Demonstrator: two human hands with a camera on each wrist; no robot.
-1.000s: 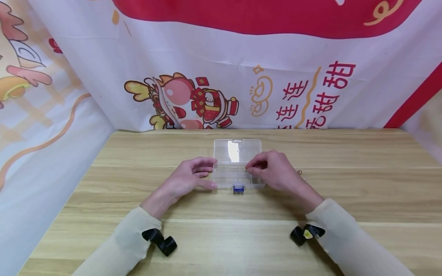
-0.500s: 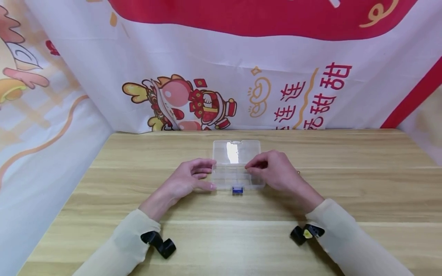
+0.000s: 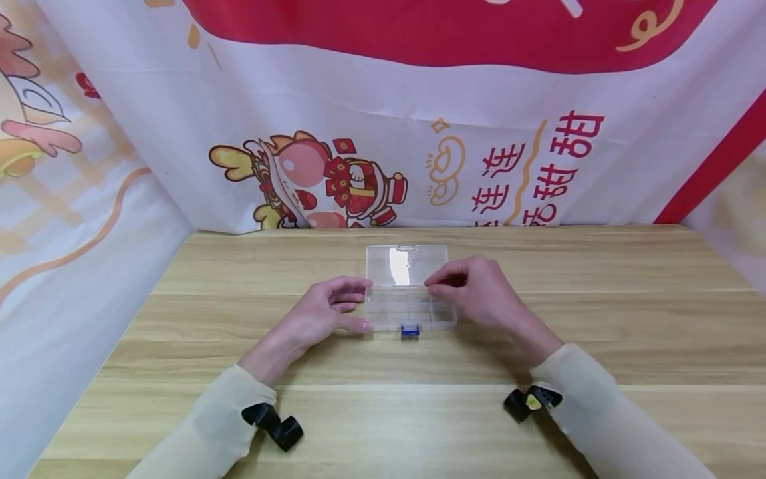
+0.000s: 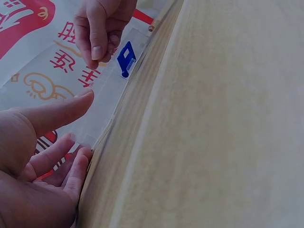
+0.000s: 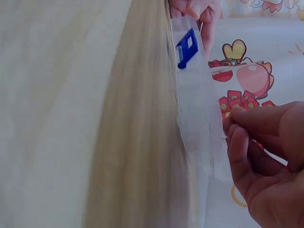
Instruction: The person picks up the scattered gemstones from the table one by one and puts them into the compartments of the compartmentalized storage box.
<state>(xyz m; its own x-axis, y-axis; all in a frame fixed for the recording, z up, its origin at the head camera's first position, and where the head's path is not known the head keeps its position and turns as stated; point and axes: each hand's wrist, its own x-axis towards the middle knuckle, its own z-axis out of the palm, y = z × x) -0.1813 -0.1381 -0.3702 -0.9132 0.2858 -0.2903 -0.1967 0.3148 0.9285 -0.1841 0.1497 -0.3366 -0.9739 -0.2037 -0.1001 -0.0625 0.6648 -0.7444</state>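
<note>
A clear plastic compartment box (image 3: 385,307) lies on the table with its transparent lid (image 3: 379,265) raised at the back. Its blue latch (image 3: 409,331) faces the front edge. At the box's left end my left hand (image 3: 320,311) rests with thumb and fingers spread apart, the fingertips at the corners. My right hand (image 3: 475,293) is over the box's right rear compartments, thumb and index finger pinched together. Between those fingertips a small brownish thing (image 4: 94,65) barely shows in the left wrist view; its kind cannot be made out.
The wooden table (image 3: 383,426) reaches back to a printed cloth (image 3: 383,93) hanging as a wall. Another cloth (image 3: 90,199) closes the left side. A tiny golden piece (image 4: 152,27) lies beyond the box in the left wrist view.
The right hand has risen slightly, fingertips still pinched, showing more of the right compartments. The golden piece by the right wrist has become hidden in the head view. The left hand keeps its place.
</note>
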